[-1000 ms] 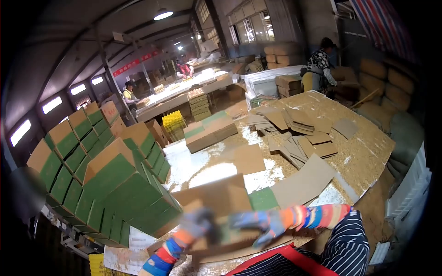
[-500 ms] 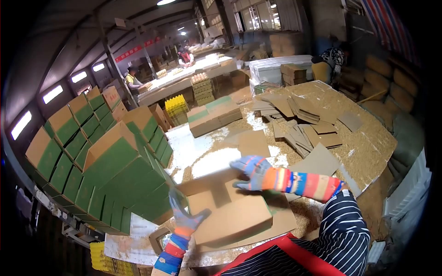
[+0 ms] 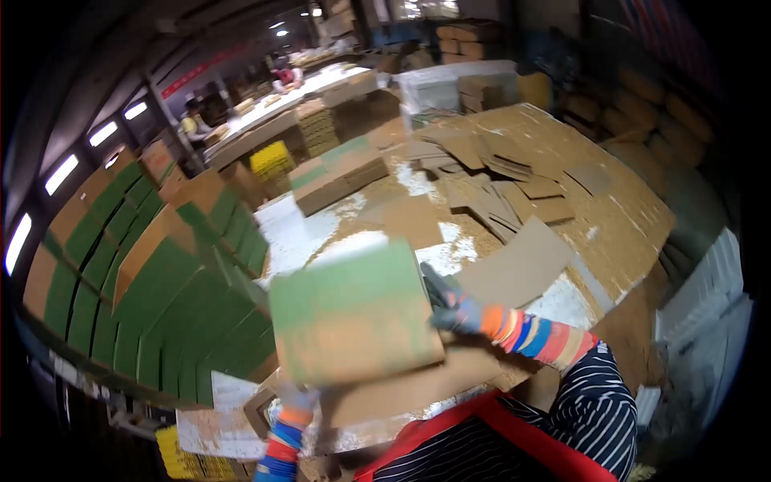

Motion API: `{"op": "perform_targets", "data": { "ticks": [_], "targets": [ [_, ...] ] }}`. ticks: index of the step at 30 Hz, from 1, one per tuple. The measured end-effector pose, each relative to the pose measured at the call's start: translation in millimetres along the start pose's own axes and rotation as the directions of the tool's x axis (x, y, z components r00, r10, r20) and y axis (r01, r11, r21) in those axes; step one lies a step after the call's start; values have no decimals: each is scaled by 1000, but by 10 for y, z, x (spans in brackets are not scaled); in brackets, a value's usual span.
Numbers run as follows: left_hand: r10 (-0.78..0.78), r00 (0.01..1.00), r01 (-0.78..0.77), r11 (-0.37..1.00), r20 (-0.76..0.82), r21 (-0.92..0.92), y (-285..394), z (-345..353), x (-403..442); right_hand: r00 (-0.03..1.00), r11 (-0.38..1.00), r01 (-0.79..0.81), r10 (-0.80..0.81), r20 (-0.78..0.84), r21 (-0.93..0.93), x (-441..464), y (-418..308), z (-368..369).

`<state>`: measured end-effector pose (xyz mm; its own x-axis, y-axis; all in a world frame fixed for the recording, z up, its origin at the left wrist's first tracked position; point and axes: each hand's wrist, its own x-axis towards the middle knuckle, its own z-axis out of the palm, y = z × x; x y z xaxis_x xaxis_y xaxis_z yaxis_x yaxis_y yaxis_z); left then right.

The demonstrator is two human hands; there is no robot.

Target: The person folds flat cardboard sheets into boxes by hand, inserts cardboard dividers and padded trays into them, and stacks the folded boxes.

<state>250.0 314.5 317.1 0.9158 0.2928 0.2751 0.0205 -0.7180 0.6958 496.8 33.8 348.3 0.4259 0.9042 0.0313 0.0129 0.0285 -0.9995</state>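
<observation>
Against the carton (image 3: 353,317), the right hand (image 3: 451,307) rests, fingers (image 3: 434,283) outstretched.

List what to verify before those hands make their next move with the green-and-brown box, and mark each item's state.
1. Right hand at the box's right edge: ok.
2. Left hand firm at the lower-left corner: cannot tell; it is blurred and partly hidden.
3. Area beneath the box free of loose material: not ok; flat brown cardboard lies there.
4. Gap to the green cartons on the left: cannot tell; they stand close, and the view gives no sure depth.
5. Inside of the box checked: cannot tell; the face toward the camera hides it.
</observation>
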Motion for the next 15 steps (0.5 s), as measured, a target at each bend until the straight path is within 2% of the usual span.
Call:
{"op": "perform_targets", "data": {
  "ticks": [1, 2, 3, 4, 5, 6, 7, 9, 10, 11, 12, 13, 14, 15],
  "targets": [
    [100, 994, -93, 980, -31, 173, -299, 280, -217, 984, 987, 123, -136, -118, -105, -120, 90, 146],
    [198, 978, -166, 925, -61, 340, -592, 562, -425, 975, 911, 112, -178, -135, -396, -252, 258, 168],
    [25, 999, -14, 963, -35, 270, -777, 741, -612, 964, 756, 71, -221, -152, -650, -385, 427, 187],
    [-147, 989, 141, 967, 11, 212, -969, 872, -722, 948, 706, 79, -271, -165, -704, -442, 566, 244],
    [-266, 964, 212, 787, -9, -579, -1282, 812, -619, 958, 757, 20, -201, -204, -653, -582, 666, 246],
    [-382, 924, 16, 114, -29, -993, -1577, 750, -513, 950, 748, 11, -215, -226, -664, -612, 735, 275],
    [-453, 890, -8, 106, -55, -994, -1444, 630, -234, 944, 740, 9, -228, -237, -673, -641, 804, 296],
    [-438, 895, 219, 595, -83, -773, -892, 435, 373, 960, 732, 45, -220, -174, -680, -781, 658, 206],
    [-417, 907, 253, 658, -63, -710, -742, 413, 561, 966, 727, 75, -222, -130, -682, -868, 611, 137],
    [-406, 913, 278, 674, -29, -685, -626, 414, 720, 954, 582, 25, -257, -155, -813, -976, 747, -36],
    [-410, 912, 306, 668, 8, -678, -548, 424, 826, 890, 445, -56, -383, -247, -894, -1086, 904, -366],
    [-418, 908, 334, 658, 42, -675, -487, 416, 906, 804, 310, -158, -512, -304, -938, -1225, 1096, -780],
    [-431, 900, 361, 645, 70, -673, -437, 414, 970, 599, 402, -482, -496, -628, -778, -1550, 1110, -1163],
    [-440, 893, 382, 636, 91, -670, -406, 416, 1031, 307, 519, -696, -408, -859, -496, -1876, 1119, -1543]
  ]
}}
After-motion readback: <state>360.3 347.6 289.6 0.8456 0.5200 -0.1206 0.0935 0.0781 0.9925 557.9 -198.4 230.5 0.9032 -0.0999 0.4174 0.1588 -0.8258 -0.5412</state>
